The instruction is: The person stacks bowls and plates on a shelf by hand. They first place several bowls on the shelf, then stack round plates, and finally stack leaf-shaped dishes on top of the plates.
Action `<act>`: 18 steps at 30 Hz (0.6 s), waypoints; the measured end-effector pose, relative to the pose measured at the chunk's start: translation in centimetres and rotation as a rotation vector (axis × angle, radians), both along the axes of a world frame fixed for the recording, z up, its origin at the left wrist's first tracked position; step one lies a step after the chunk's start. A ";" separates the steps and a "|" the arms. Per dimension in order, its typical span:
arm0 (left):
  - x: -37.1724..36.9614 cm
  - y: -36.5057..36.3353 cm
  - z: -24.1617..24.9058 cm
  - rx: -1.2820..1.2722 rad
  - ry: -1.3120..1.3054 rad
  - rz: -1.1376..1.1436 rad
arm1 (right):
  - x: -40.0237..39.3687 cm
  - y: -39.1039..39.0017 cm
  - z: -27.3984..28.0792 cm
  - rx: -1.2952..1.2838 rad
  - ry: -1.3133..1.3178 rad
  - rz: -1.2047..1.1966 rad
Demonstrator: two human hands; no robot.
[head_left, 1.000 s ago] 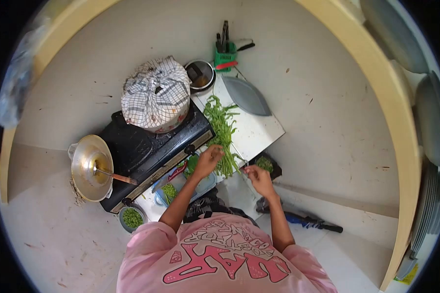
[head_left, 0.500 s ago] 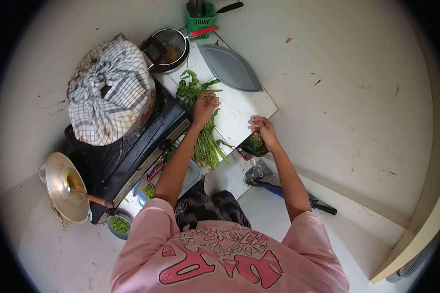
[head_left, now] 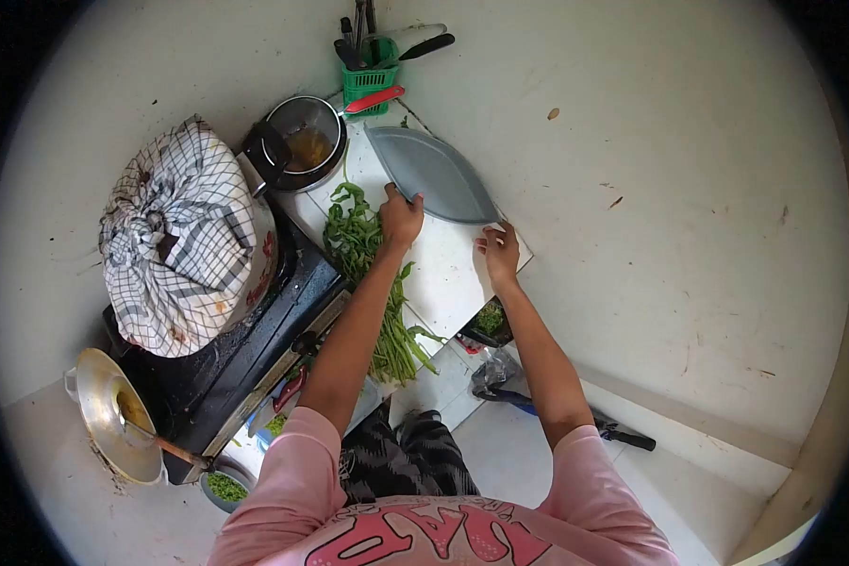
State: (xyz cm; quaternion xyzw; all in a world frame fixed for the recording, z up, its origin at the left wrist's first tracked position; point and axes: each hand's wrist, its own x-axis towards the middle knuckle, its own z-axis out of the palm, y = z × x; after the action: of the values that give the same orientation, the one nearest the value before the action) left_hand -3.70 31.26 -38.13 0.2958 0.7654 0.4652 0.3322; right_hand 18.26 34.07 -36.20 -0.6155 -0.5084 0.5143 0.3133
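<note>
A grey leaf-shaped tray (head_left: 434, 174) lies on the white tiled counter (head_left: 453, 274) against the wall. My left hand (head_left: 403, 217) is closed on its near left edge, thumb beside the rim. At the pointed right end, the curled fingers of my right hand (head_left: 499, 255) grip the tip. A bunch of leafy green stalks (head_left: 387, 325) lies just left of my left forearm, which partly covers it. Below my right hand, a dark container with chopped greens (head_left: 489, 321) shows under the counter's edge.
On the black stove (head_left: 245, 349) stands a pot wrapped in checked cloth (head_left: 179, 245). Behind are a pan with a strainer (head_left: 307, 141) and a green utensil basket (head_left: 370, 87). At left are a wok (head_left: 113, 415) and a bowl of chopped greens (head_left: 226, 486).
My left hand has gone from above the leafy stalks to the grey tray's edge. My right hand has left the counter's corner by the dark container and reached the tray's tip. The view has shifted.
</note>
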 end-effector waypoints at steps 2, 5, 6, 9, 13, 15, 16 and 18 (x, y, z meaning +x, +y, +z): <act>-0.6 1.0 -0.7 -0.051 -0.030 -0.008 | 0.1 0.4 -0.8 0.021 0.045 -0.031; -1.2 1.8 -0.2 -0.082 -0.073 -0.004 | 0.2 1.0 -1.6 0.005 0.175 -0.061; -1.1 1.9 0.8 -0.087 -0.087 0.001 | 0.1 1.2 -1.2 -0.012 0.214 -0.076; -1.1 1.6 2.4 -0.091 -0.110 -0.006 | 0.2 1.1 -0.9 -0.028 0.287 -0.109; 0.1 -0.5 3.5 -0.092 -0.116 -0.007 | 0.0 -1.2 -0.1 -0.023 0.419 -0.246; 1.4 -2.3 2.5 0.044 -0.153 0.001 | 0.5 -2.6 0.8 -0.082 0.447 -0.244; 2.0 -3.4 2.7 0.114 -0.171 0.004 | 1.0 -3.4 1.1 -0.110 0.461 -0.242; 3.1 -5.7 4.0 0.081 -0.189 0.004 | 2.3 -5.0 1.1 -0.087 0.448 -0.249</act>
State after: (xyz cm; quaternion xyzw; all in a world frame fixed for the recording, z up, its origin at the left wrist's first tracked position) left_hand -0.57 25.53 -34.15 0.2624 0.7117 0.5223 0.3896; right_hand 20.52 29.07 -35.07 -0.5570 -0.3238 0.6167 0.4523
